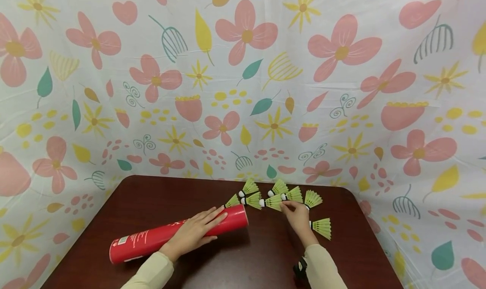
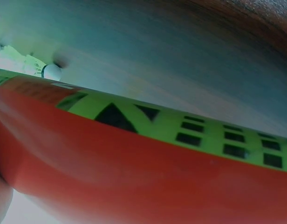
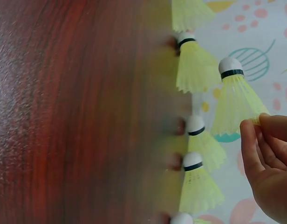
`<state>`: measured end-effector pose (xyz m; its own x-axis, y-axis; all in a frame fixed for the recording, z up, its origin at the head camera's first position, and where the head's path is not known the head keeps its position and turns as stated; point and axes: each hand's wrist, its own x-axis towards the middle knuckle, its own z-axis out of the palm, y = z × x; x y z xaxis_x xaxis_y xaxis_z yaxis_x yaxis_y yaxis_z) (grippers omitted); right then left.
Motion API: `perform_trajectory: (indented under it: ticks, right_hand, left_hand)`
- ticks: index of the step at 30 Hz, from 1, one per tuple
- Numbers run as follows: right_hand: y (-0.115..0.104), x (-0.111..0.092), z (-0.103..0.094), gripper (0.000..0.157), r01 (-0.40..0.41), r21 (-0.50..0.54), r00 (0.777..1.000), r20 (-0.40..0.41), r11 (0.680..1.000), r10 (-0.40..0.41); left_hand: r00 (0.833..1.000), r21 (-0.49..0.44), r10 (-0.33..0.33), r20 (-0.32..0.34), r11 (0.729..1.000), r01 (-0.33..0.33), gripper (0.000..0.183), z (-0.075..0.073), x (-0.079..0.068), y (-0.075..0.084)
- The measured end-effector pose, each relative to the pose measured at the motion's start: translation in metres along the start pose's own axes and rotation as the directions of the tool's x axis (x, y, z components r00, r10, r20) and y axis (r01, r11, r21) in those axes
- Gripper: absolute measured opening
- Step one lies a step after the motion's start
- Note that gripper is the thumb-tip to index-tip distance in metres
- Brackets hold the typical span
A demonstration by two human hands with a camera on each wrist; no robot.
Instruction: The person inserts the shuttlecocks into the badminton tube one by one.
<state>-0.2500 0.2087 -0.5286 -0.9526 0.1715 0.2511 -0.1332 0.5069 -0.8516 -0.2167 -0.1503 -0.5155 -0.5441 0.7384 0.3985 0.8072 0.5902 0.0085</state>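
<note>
My left hand (image 1: 195, 232) lies across a red shuttlecock tube (image 1: 146, 241), thumb on the near side and fingers over the top, gripping it. The tube slants over the table, its right end pointing toward the shuttlecocks. In the left wrist view the red tube (image 2: 148, 177) with its green and black band fills the lower part. Between thumb and fingertips my right hand (image 1: 298, 219) pinches a yellow shuttlecock (image 3: 239, 102) by its skirt edge, its white cork pointing away from the hand. In the head view this held shuttlecock (image 1: 272, 202) points its cork left toward the tube.
Several yellow shuttlecocks lie along the back of the dark table (image 1: 235, 266), among them one at the back left (image 1: 249, 187) and one right of my right hand (image 1: 322, 228). A floral curtain (image 1: 243, 90) hangs behind the table.
</note>
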Motion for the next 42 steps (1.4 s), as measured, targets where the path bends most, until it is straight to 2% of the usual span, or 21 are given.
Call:
perform_trajectory:
  ticks: [9, 21, 22, 26, 33, 42]
  right_hand:
    - [-0.018, -0.007, 0.000, 0.013, 0.042, 0.040, 0.997, 0.064, 0.998, -0.044]
    - [-0.033, -0.016, 0.006, 0.011, 0.073, 0.108, 0.987, 0.138, 0.991, -0.087]
    - [-0.039, -0.018, 0.005, 0.011, 0.067, 0.118, 0.986, 0.146, 0.991, -0.084]
    - [-0.043, -0.020, 0.010, 0.011, 0.068, 0.147, 0.982, 0.165, 0.987, -0.092]
    - [-0.042, -0.023, 0.018, 0.014, 0.094, 0.170, 0.968, 0.216, 0.981, -0.130]
    - [-0.081, -0.038, 0.012, 0.014, 0.124, 0.177, 0.946, 0.276, 0.976, -0.170]
  left_hand:
    - [1.000, -0.018, -0.009, 0.003, 1.000, 0.009, 0.094, 0.001, -0.001, -0.001]
    - [1.000, 0.015, -0.004, 0.007, 1.000, 0.004, 0.091, -0.001, 0.000, -0.002]
    - [1.000, 0.012, -0.009, 0.011, 1.000, 0.009, 0.091, -0.001, 0.000, -0.002]
    - [1.000, 0.005, -0.014, 0.011, 1.000, 0.014, 0.091, -0.002, 0.000, -0.002]
    - [1.000, 0.015, 0.016, -0.015, 1.000, -0.015, 0.092, 0.001, 0.001, -0.003]
    - [1.000, 0.012, 0.005, 0.004, 1.000, -0.005, 0.092, 0.001, 0.002, 0.000]
